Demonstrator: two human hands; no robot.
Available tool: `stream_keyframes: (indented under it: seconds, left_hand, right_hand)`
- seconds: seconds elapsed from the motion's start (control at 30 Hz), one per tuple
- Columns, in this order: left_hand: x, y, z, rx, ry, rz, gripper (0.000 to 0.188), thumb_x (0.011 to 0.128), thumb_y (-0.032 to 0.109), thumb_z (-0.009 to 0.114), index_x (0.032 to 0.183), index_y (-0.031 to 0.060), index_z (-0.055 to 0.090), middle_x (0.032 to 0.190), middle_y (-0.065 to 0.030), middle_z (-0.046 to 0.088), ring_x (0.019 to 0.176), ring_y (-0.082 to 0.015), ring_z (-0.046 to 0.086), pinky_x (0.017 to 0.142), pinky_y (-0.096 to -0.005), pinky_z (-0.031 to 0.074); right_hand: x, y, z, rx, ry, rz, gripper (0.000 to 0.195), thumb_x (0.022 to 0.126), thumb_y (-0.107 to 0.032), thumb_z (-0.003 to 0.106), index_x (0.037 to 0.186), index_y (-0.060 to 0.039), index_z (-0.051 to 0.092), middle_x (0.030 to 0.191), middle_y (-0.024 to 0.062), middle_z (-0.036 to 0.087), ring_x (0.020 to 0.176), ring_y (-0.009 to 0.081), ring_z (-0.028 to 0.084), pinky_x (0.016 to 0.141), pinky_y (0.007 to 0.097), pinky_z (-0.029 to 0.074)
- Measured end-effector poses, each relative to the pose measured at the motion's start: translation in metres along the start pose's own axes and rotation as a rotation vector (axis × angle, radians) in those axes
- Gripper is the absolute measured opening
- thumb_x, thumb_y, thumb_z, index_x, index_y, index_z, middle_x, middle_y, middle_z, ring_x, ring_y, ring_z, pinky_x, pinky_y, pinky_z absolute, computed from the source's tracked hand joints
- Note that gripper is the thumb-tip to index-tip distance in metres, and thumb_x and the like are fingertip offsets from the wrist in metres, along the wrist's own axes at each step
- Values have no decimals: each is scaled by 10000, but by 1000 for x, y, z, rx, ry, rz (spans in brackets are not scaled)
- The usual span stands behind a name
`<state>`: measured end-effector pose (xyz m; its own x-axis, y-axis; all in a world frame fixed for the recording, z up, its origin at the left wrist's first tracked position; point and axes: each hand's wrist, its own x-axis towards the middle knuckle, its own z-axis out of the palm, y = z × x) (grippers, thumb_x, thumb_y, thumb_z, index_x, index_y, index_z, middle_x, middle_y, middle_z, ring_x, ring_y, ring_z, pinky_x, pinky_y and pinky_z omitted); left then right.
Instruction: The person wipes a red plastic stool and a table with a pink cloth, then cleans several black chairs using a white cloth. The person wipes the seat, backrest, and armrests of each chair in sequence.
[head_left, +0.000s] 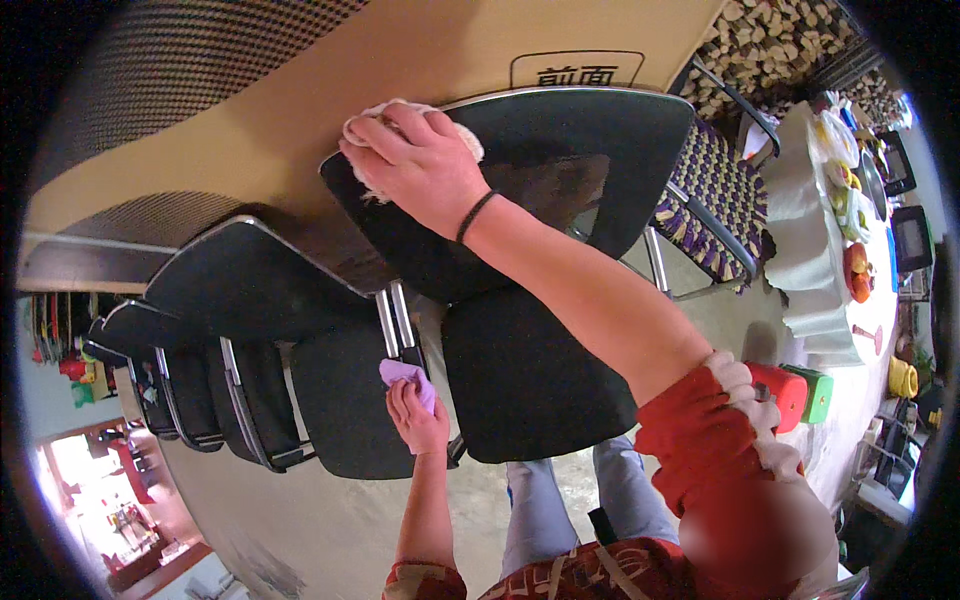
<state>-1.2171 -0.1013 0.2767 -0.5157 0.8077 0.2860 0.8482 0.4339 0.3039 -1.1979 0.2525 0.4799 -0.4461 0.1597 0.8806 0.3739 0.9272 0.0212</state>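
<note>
My right hand presses a whitish cloth against the top left corner of a black chair's mesh backrest. A dark band circles that wrist. Lower down, my left hand grips a purple cloth at the black armrest of a chair, just below its chrome tubes. The black seat of the wiped chair lies directly before me, partly covered by my right forearm. Beside it on the left is another black chair.
More black chairs line up leftward. A large cardboard box bearing writing stands behind the backrests. To the right are a woven seat cover, a cloth-covered table with food and bags, and red and green containers. Stacked firewood fills the far corner.
</note>
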Motion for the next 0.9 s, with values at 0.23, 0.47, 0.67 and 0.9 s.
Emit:
stream_keyframes:
  seconds: [0.23, 0.47, 0.67, 0.9]
  left_hand:
    - [-5, -12, -11, 60, -86, 22, 523, 861, 130, 553, 1366, 4, 507, 1469, -178, 422, 1357, -415, 385, 1136, -496, 315]
    - [-3, -5, -2, -4, -80, 29, 505, 877, 80, 515, 1376, 5, 497, 1489, -161, 423, 1377, -419, 379, 1132, -487, 332]
    - [-3, 1, 3, 68, -46, 45, 477, 855, 56, 534, 1328, -8, 515, 1455, -167, 452, 1359, -411, 406, 1135, -490, 338]
    - [-3, -1, -6, 161, -56, 32, 457, 878, 47, 504, 1332, -7, 509, 1440, -170, 462, 1348, -413, 418, 1128, -495, 350]
  right_hand:
    - [-47, 105, -79, -139, -300, 10, 387, 850, -192, 592, 1234, -189, 636, 1213, 39, 619, 1120, 278, 570, 945, 413, 481]
    - [-73, 133, -141, -379, -191, 318, 516, 695, -34, 697, 1191, -167, 645, 1188, 60, 606, 1114, 312, 538, 945, 408, 455]
    - [-29, 34, -45, 113, -264, 334, 188, 814, -189, 682, 1000, -175, 706, 1058, 11, 631, 1020, 246, 592, 800, 397, 501]
    - [-89, 164, -158, -403, -267, 167, 541, 683, -111, 737, 1210, -207, 658, 1172, 48, 627, 1066, 296, 575, 882, 403, 491]
